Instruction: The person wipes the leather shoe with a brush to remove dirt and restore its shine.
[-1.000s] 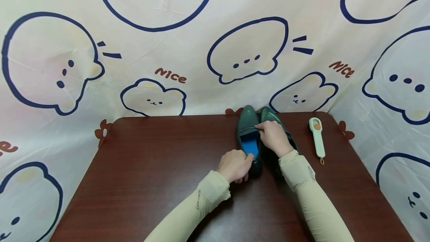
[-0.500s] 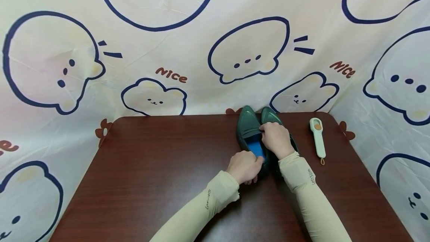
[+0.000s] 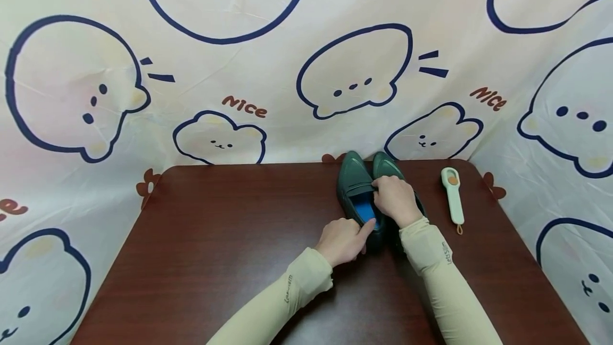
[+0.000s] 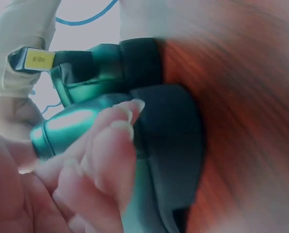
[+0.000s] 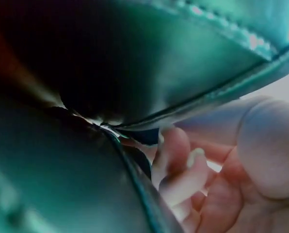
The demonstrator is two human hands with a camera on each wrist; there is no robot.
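Observation:
Two dark green loafers stand side by side at the table's far edge, toes pointing away. The left loafer shows a blue insole in its opening. My left hand is at its heel, thumb over the back rim and fingers curled along the outer side. In the left wrist view those fingers cover part of the green heel. My right hand holds the inner edge of the same loafer's opening, thumb at the rim. It hides much of the right loafer. In the right wrist view the curled fingers show between the two shoes.
A pale green handheld tool with an orange button and a cord loop lies right of the shoes. Brown wooden table extends to the left and front. A white cloth with bear drawings hangs behind and along the sides.
The left loafer's heel has swung right, toward the other shoe. My left hand went right with it, then shifted slightly back left, its thumb now straighter. The right hand has barely moved.

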